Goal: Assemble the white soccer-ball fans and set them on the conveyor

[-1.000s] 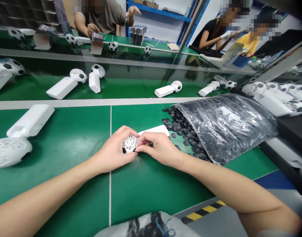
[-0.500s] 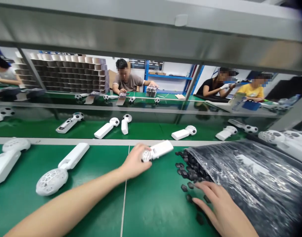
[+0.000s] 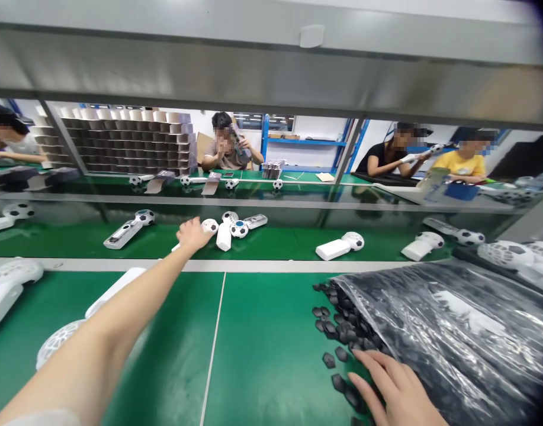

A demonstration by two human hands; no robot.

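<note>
On the far green strip, my left hand (image 3: 193, 234) closes over a white football-headed handheld fan (image 3: 209, 226). Its round head shows to the right of my fingers, and most of its handle is hidden. Close to that, a fan with a blue centre (image 3: 239, 229) lies against another white fan (image 3: 224, 235). My right hand (image 3: 395, 384) is low at the right, thumb and forefinger apart, beside loose black pentagon pieces (image 3: 341, 354). More of these pieces spill from the mouth of a clear plastic bag (image 3: 458, 325).
Two white fans with mesh heads lie at left on the near green bench; one fan (image 3: 113, 293) is partly behind my left forearm. Other fans (image 3: 336, 248) dot the far strip. A metal shelf (image 3: 253, 71) spans overhead. Several co-workers sit opposite, near stacked boxes (image 3: 133, 142).
My left hand has moved from the bench's middle, where it held a fan, up and left to another on the far strip. The blue-centred fan now lies there. My right hand stays by the pieces.
</note>
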